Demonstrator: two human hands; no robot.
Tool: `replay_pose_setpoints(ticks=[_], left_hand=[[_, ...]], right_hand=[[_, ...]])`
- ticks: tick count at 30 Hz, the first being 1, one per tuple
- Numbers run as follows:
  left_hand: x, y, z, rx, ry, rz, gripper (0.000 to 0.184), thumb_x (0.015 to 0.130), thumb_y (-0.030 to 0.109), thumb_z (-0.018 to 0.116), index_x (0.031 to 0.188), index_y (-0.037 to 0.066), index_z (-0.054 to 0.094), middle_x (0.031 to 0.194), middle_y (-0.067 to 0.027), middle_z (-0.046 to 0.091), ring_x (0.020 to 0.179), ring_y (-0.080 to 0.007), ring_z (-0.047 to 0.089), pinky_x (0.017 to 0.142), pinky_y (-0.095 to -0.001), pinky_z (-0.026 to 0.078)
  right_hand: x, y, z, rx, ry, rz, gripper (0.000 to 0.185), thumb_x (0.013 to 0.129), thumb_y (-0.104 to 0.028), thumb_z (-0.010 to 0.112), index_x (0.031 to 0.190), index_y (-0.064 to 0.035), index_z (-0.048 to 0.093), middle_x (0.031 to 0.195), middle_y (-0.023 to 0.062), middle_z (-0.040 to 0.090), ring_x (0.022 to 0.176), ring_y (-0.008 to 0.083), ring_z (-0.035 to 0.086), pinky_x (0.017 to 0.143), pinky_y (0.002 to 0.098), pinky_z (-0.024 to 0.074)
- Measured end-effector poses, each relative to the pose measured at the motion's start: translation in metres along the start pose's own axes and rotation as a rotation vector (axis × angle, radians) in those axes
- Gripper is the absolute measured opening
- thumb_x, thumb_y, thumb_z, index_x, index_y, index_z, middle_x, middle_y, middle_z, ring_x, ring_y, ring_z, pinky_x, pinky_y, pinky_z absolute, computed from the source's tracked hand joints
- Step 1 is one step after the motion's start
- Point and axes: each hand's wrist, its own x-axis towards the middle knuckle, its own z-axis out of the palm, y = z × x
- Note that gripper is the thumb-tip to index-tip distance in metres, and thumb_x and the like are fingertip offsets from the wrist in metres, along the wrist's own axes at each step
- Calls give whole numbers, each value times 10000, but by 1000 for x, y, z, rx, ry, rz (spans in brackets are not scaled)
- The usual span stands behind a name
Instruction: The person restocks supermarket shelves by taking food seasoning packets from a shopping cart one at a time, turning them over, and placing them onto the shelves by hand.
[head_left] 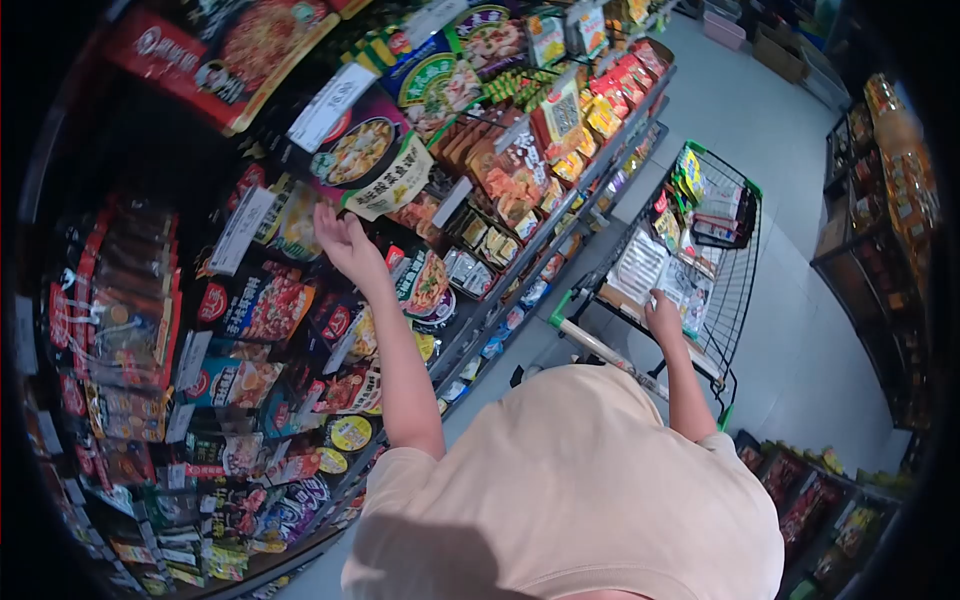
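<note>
My left hand is raised to the shelf, its fingers loosely apart at the lower edge of a dark food packet with a picture of a bowl and a pale bottom band. It seems to touch the packet without gripping it. Just beside the hand hangs a yellowish packet. My right hand is over the near end of the shopping cart, fingers curled by white printed sheets. What those fingers hold, if anything, is hidden. Farther in the cart lie a yellow-green packet and a dark tray.
Packed shelves with price tags run along my left. The cart's handle is close in front of my body. Grey floor lies right of the cart, then another stocked shelf. Bins stand at the far end.
</note>
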Motion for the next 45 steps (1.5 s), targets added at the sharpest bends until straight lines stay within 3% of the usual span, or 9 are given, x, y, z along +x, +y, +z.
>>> replay_pose_setpoints(ticks=[5, 10, 19, 23, 30, 34, 37, 43, 45], left_hand=[[-117, 6, 51, 59, -355, 118, 456, 1002, 23, 502, 1436, -59, 388, 1522, -184, 405, 1414, -303, 396, 1177, -408, 289], [-221, -45, 81, 213, -990, 59, 386, 993, 94, 534, 1359, -26, 521, 1464, -201, 484, 1364, -342, 459, 1129, -402, 350], [-307, -141, 103, 527, -1512, -13, 361, 994, 227, 544, 1326, 91, 583, 1495, -199, 443, 1283, -423, 504, 1040, -460, 444], [-313, -147, 102, 650, -1491, -148, 312, 1002, 156, 474, 1282, 133, 608, 1440, -152, 509, 1185, -406, 574, 960, -481, 492], [-314, -145, 98, 601, -1427, -96, 305, 988, 82, 474, 1246, 123, 630, 1233, -161, 634, 1085, -413, 610, 888, -463, 506], [-316, -156, 95, 619, -1461, -172, 348, 957, 46, 477, 1253, 138, 636, 1293, -157, 614, 1146, -405, 589, 943, -460, 498], [-312, -148, 100, 616, -1475, -160, 371, 950, 33, 481, 1268, 150, 632, 1295, -174, 611, 1155, -411, 586, 953, -459, 495], [-311, -138, 108, 696, -1476, -247, 412, 934, 13, 497, 1296, 162, 626, 1334, -222, 585, 1169, -425, 587, 965, -465, 494], [-309, -133, 111, 702, -1453, -277, 369, 936, -3, 496, 1255, 97, 652, 1305, -247, 598, 1174, -425, 589, 974, -443, 485]], right_hand=[[-17, 11, 23, 32, -106, 138, 381, 906, -259, 522, 1182, -45, 674, 1015, 281, 691, 989, 446, 664, 908, 532, 519], [-30, -11, 6, 22, -55, 200, 355, 919, -272, 518, 1142, -54, 687, 965, 263, 704, 923, 437, 683, 852, 532, 538], [-31, -2, 7, 62, -72, 166, 357, 929, -296, 506, 1116, -60, 697, 980, 255, 701, 920, 437, 675, 850, 537, 529], [-34, 5, 5, 127, -64, 159, 343, 927, -279, 533, 1098, -31, 697, 985, 253, 701, 932, 430, 672, 865, 515, 526], [-19, 22, 3, 264, -235, 138, 348, 892, -235, 610, 1128, 8, 691, 977, 253, 705, 930, 413, 682, 855, 461, 532], [-3, 24, -8, 296, -334, 186, 379, 883, -258, 620, 1143, 8, 690, 971, 256, 706, 920, 408, 688, 858, 454, 533], [26, 31, -5, 244, -395, 256, 313, 880, -280, 606, 915, 12, 711, 940, 245, 708, 936, 423, 681, 857, 494, 537], [120, 60, 27, 0, -177, 360, 328, 911, -327, 604, 994, -12, 646, 891, 238, 710, 865, 415, 704, 769, 522, 562], [160, 69, 35, -26, -164, 384, 321, 918, -322, 598, 1017, -17, 625, 875, 225, 712, 851, 406, 710, 744, 515, 567]])
